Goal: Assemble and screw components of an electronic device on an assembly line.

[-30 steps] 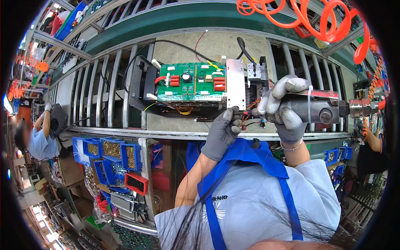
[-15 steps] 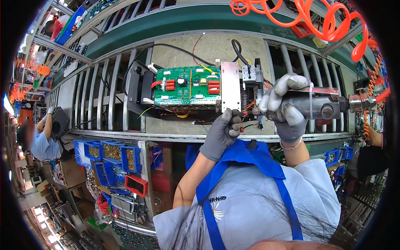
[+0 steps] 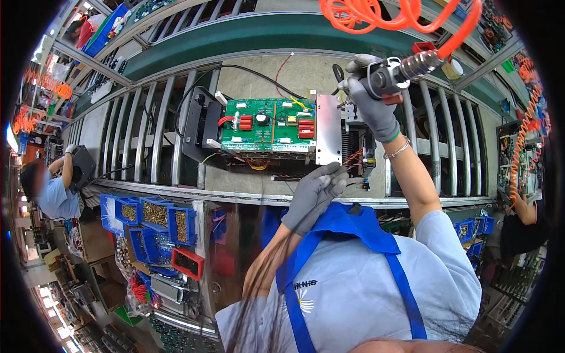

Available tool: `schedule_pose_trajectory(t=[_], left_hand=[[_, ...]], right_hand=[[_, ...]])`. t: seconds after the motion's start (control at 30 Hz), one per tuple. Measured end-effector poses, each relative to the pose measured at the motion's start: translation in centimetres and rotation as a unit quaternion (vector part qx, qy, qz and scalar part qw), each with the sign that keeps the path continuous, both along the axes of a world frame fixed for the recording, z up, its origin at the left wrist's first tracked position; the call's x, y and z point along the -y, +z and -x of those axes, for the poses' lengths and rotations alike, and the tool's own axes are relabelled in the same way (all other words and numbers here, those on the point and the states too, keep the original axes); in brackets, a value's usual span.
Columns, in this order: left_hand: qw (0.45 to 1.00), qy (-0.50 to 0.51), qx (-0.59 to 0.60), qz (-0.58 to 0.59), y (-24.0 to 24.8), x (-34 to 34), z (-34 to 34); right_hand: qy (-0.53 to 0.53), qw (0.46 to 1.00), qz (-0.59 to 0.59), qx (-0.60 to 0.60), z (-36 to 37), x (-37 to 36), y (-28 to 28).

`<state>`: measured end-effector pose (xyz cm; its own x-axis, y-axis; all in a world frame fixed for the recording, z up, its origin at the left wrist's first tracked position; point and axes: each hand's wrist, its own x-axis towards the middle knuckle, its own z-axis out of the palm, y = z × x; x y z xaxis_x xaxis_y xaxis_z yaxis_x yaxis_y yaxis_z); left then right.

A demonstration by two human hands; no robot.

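Observation:
A pneumatic screwdriver (image 3: 389,76) with an orange coiled hose is gripped in my gloved right hand (image 3: 372,105), raised over the far right end of the opened machine. Its tip points left, toward the far end of a silvery metal plate (image 3: 328,129). My gloved left hand (image 3: 318,193) is closed, fingertips pinched together by the plate's near end and a bundle of thin wires (image 3: 354,159). Whatever the pinch holds, if anything, is hidden. Left of the plate lies a green circuit board (image 3: 268,123) with red parts, and a black panel (image 3: 197,126) stands at the machine's left end.
The machine rests on a pale board (image 3: 247,73) over a roller conveyor (image 3: 432,129). Blue bins (image 3: 154,215) of small brass parts and a red tray (image 3: 188,263) sit below left. An orange coiled hose (image 3: 406,17) hangs overhead. A co-worker (image 3: 59,188) handles a dark panel at far left.
My right hand has swung the screwdriver from the machine's near right side up to the far end of the metal plate. My left hand stays by the near end, its fingertips slightly farther right.

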<state>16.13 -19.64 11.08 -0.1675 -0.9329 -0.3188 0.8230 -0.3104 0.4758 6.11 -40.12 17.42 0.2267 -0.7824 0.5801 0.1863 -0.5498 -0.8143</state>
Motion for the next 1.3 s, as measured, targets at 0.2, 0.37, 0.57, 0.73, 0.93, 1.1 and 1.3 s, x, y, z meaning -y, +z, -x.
schedule_pose_trajectory(t=[0.2, 0.37, 0.57, 0.73, 0.93, 1.1, 1.3], left_hand=[[0.999, -0.001, -0.023, -0.033, -0.7, -0.9, -0.8], [0.998, -0.021, -0.008, -0.060, -1.3, -0.8, -1.2], [0.999, -0.011, 0.041, -0.029, -1.1, -0.3, -0.9], [0.999, 0.004, 0.033, -0.002, -0.6, -0.4, -0.7], [0.999, 0.037, 0.014, 0.031, -1.3, -0.4, -1.5], [0.993, 0.081, -0.090, -0.006, -0.3, 0.1, -2.0], [0.991, 0.113, -0.069, -0.011, 0.2, 1.0, -1.8]], right_hand=[[0.011, 1.000, -0.010, -0.017, -0.7, 0.6, 0.2], [0.010, 0.996, -0.077, 0.039, -1.3, 1.2, 1.2], [0.024, 0.995, -0.094, 0.016, -1.6, 2.7, 1.3], [0.036, 0.995, -0.091, 0.021, -1.9, 2.8, 1.2], [0.081, 0.994, -0.073, 0.028, -2.0, 0.9, 2.4], [0.166, 0.977, -0.057, 0.124, 0.0, -6.6, 7.0], [0.285, 0.941, 0.019, 0.180, 2.1, -9.0, 7.4]])
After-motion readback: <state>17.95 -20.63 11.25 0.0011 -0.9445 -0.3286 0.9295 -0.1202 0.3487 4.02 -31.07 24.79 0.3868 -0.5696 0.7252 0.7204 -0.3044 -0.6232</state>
